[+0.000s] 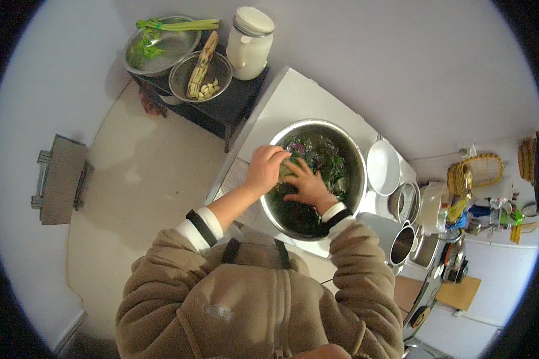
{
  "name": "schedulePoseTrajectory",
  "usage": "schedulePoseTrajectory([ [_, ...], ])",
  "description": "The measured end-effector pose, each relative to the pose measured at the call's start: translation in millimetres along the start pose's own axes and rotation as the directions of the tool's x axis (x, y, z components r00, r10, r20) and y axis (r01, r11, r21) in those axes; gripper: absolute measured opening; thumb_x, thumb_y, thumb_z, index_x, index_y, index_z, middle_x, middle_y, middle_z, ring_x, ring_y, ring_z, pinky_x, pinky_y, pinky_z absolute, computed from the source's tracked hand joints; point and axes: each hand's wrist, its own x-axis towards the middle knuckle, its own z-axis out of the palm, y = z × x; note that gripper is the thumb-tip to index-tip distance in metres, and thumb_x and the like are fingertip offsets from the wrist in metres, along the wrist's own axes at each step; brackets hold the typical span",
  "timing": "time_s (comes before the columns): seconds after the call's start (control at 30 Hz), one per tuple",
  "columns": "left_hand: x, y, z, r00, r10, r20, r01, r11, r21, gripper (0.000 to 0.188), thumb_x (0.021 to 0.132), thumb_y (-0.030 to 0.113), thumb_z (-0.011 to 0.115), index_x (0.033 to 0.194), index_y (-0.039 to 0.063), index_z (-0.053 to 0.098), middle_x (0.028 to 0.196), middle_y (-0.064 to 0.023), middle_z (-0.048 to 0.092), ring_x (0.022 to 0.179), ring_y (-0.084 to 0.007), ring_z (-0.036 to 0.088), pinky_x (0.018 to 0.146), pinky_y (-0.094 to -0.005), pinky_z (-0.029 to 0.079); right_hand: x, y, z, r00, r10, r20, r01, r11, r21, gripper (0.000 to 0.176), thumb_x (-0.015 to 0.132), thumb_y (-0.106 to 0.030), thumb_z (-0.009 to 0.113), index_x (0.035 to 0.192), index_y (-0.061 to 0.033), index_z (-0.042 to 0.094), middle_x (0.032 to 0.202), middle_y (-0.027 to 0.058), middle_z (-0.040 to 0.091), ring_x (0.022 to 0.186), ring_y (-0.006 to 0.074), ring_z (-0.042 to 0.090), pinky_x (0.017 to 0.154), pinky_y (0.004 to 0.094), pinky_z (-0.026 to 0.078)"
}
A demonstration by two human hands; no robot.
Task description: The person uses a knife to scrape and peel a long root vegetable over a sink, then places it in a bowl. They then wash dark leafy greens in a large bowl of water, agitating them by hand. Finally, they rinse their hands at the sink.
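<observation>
A large round metal basin [363, 179] holds dark leafy greens [325, 155], some with purplish parts, in what looks like water. My left hand [266, 168] is bent over the basin's left rim, its fingertips drawn together at the edge of the greens. Whether anything is pinched between them is hidden. Inside the basin, my right hand [307, 185] spreads its fingers low over the leaves, palm down. A pale green patch of leaf or stem [287, 170] shows between the two hands.
The basin stands on a white worktop [292, 98]. Right of it are a white bowl [383, 168], a glass-like lid or bowl [404, 202] and a grey pot [386, 233]. On a dark stand at upper left sit a celery-topped bowl [184, 42], a garlic bowl [220, 74] and a white canister [250, 49].
</observation>
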Motion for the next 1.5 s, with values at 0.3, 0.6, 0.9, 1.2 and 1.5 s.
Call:
schedulePoseTrajectory([
  [0.3, 1, 2, -1, 0.999, 0.036, 0.002, -0.036, 0.998, 0.043, 0.023, 0.073, -0.002, 0.053, 0.091, 0.007, 0.063, 0.096, -0.0073, 0.057, 0.094, -0.0287, 0.053, 0.085, -0.0393, 0.039, -2, 11, 9, 0.994, 0.090, -0.067, -0.096, 0.991, -0.090, 0.061, 0.066, -0.016, 0.074, 0.122, -0.0309, 0.055, 0.141, 0.0058, 0.033, 0.130, 0.0348, 0.030, 0.093, 0.0573, 0.042],
  [0.6, 2, 3, -3, 0.998, 0.040, 0.049, -0.042, 0.998, 0.054, 0.026, 0.070, -0.003, 0.053, 0.091, 0.008, 0.064, 0.097, -0.0055, 0.056, 0.096, -0.0272, 0.052, 0.087, -0.0398, 0.038, -7, 54, -1, 0.844, 0.400, -0.357, -0.436, 0.900, -0.021, 0.027, 0.080, -0.018, 0.061, 0.107, -0.0119, 0.060, 0.086, 0.0165, 0.063, 0.075, 0.0325, 0.063, 0.063, 0.0421, 0.051],
  [0.9, 1, -1, 7, 0.999, 0.011, 0.041, -0.016, 0.994, 0.111, 0.022, 0.072, 0.001, 0.055, 0.090, 0.009, 0.065, 0.099, -0.0061, 0.057, 0.098, -0.0281, 0.053, 0.088, -0.0418, 0.039, -19, -23, -4, 0.938, 0.123, -0.325, -0.114, 0.992, 0.045, 0.066, 0.065, -0.046, 0.074, 0.123, -0.0211, 0.055, 0.134, 0.0138, 0.036, 0.125, 0.0418, 0.031, 0.091, 0.0549, 0.041],
  [1.2, 4, 2, 1, 0.986, 0.071, 0.149, -0.095, 0.982, 0.163, 0.023, 0.075, 0.001, 0.055, 0.094, 0.009, 0.065, 0.102, -0.0068, 0.056, 0.099, -0.0278, 0.052, 0.090, -0.0412, 0.036, -12, -20, 9, 0.965, 0.230, -0.122, -0.227, 0.973, 0.040, 0.068, 0.067, -0.041, 0.074, 0.129, -0.0324, 0.046, 0.146, 0.0137, 0.020, 0.127, 0.0385, 0.031, 0.088, 0.0665, 0.034],
  [1.5, 4, 3, 3, 0.967, 0.085, 0.239, -0.144, 0.959, 0.243, 0.019, 0.080, 0.000, 0.052, 0.094, 0.006, 0.063, 0.104, -0.0080, 0.055, 0.102, -0.0277, 0.050, 0.094, -0.0426, 0.033, -2, 16, 36, 0.891, 0.324, -0.318, -0.254, 0.936, 0.242, 0.021, 0.083, -0.015, 0.051, 0.098, -0.0178, 0.066, 0.133, 0.0170, 0.041, 0.102, 0.0364, 0.055, 0.074, 0.0476, 0.052],
])
